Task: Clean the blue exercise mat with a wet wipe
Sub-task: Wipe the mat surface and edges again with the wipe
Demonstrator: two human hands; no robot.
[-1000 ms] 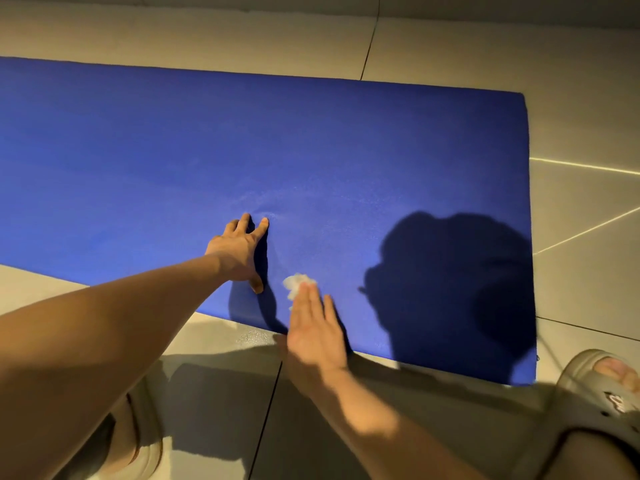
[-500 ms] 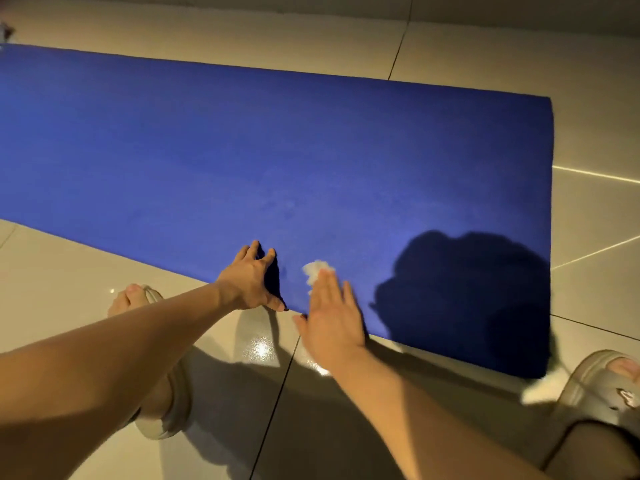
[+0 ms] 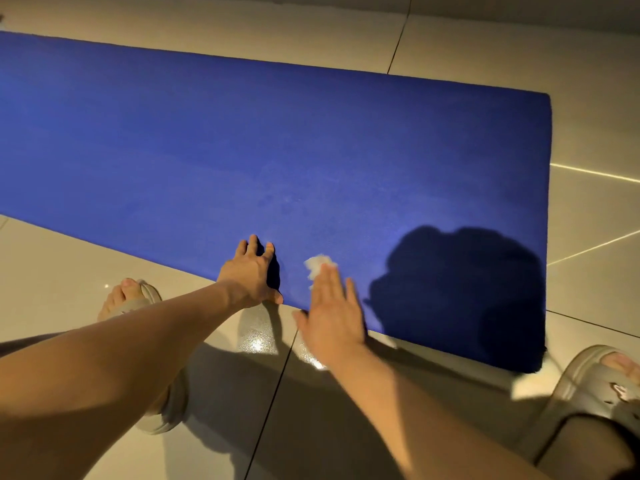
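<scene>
So both hands are sliding back toward the person compared with a second ago. The left hand [image 3: 249, 271], which was sitting further in on the blue exercise mat [image 3: 311, 150], is now pressing down right at the near edge, fingers spread and gripping nothing. The right hand [image 3: 332, 310] is dragging the wet wipe [image 3: 318, 265] back too, flat fingers pinning it to the mat near that same edge while the palm is hanging over the tiled floor [image 3: 588, 46]. I'm guessing a pull stroke is finishing up here, with the long stretch on the left looking like it's waiting its turn. As for brands, nothing readable is showing. The right sandal [image 3: 595, 393] is wearing some small mark, but it's too blurry to read.
</scene>
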